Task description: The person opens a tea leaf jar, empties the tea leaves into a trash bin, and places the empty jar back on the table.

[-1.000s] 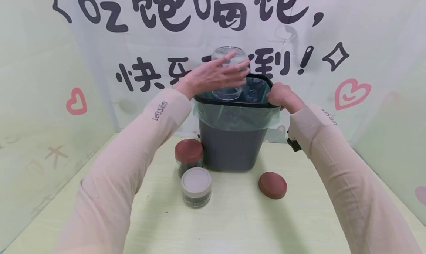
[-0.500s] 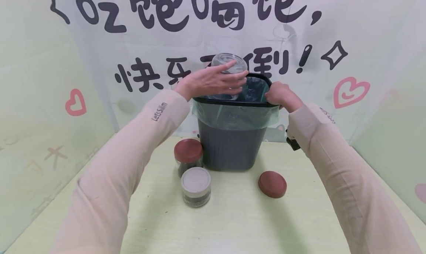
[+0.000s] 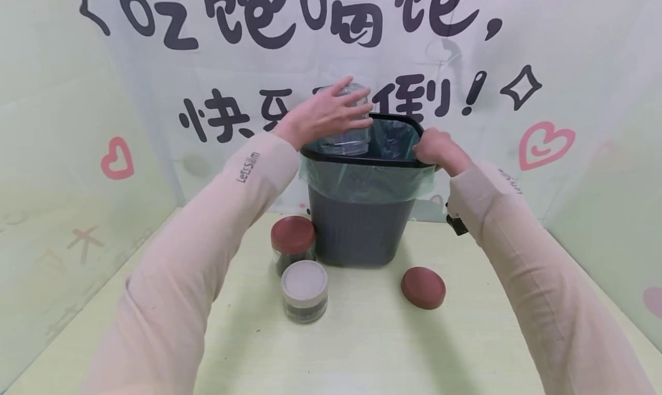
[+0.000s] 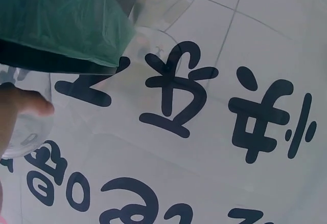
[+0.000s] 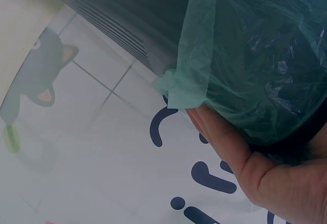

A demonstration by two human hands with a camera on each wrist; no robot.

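Note:
In the head view my left hand [image 3: 328,116] grips a clear jar [image 3: 343,145] from its left side. The jar's lower end is inside the opening of a grey bin [image 3: 357,228]; it looks turned mouth-down, though the fingers cover much of it. A thumb lies against the clear jar [image 4: 30,137] in the left wrist view. My right hand [image 3: 437,146] grips the bin's black rim at the right corner. The right wrist view has the fingers outside the bin, against the green liner bag [image 5: 196,55]. Loose on the table is a red lid [image 3: 423,288].
A red-lidded jar [image 3: 293,234] with dark contents stands by the bin's left side. Just in front of it is a shorter jar with a whitish lid [image 3: 305,281]. A printed white wall sheet [image 3: 222,67] rises behind the bin, with side panels left and right.
My left hand and the jar have shifted a little left over the bin, and the jar's top sits slightly lower than a second ago. The right hand keeps its place on the rim.

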